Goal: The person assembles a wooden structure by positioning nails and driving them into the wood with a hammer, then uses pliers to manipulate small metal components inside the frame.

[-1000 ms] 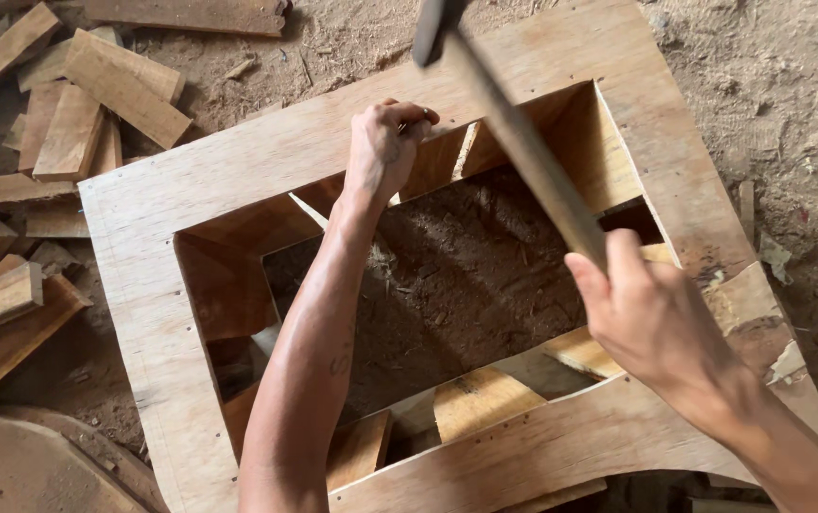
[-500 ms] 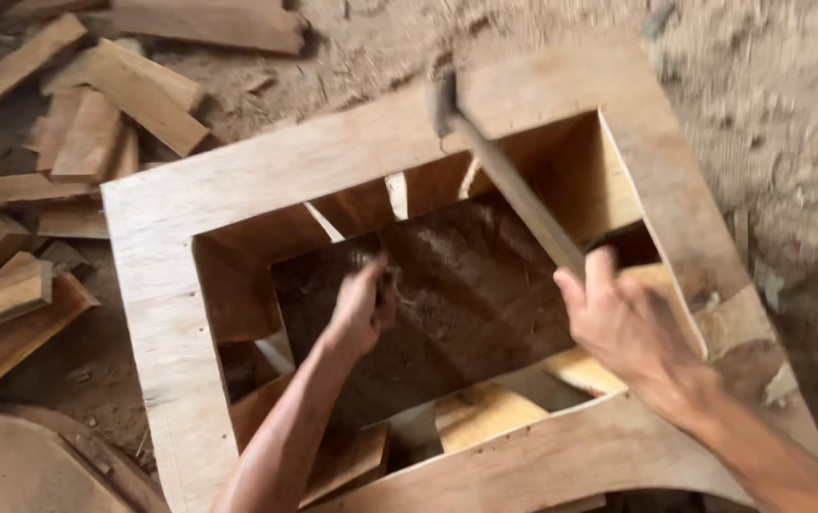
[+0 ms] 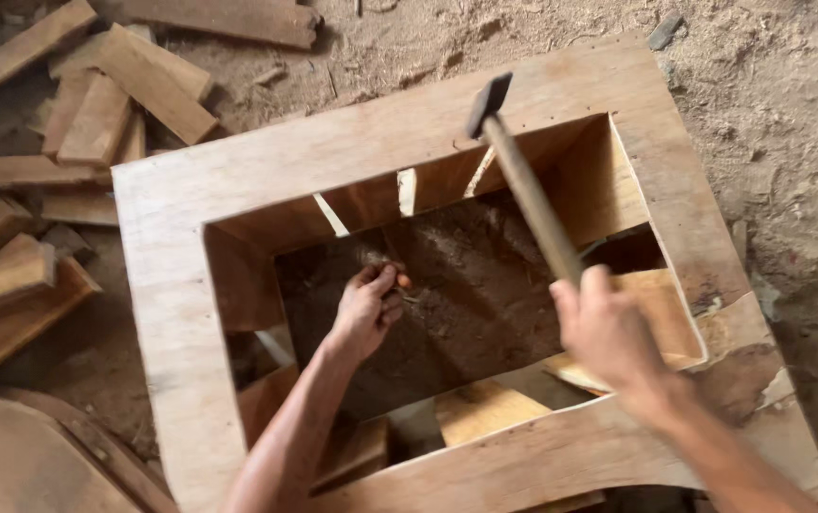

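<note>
Wooden frame (image 3: 200, 190) on sawdust floor, right hand (image 3: 608, 332) gripping hammer (image 3: 523, 180) over its opening, left hand (image 3: 366, 309) inside, fingers curled, contents unclear, scrap boards (image 3: 95, 104) beside frame.

Sawdust-strewn dirt floor (image 3: 770, 114); scrap wooden planks (image 3: 95, 104) piled at left; soft, even daylight.

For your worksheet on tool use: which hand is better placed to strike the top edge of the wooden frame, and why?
The right hand. It grips the hammer, whose head hangs above the wooden frame. The left hand is down inside the opening, near the dirt floor, with no striking tool.
</note>
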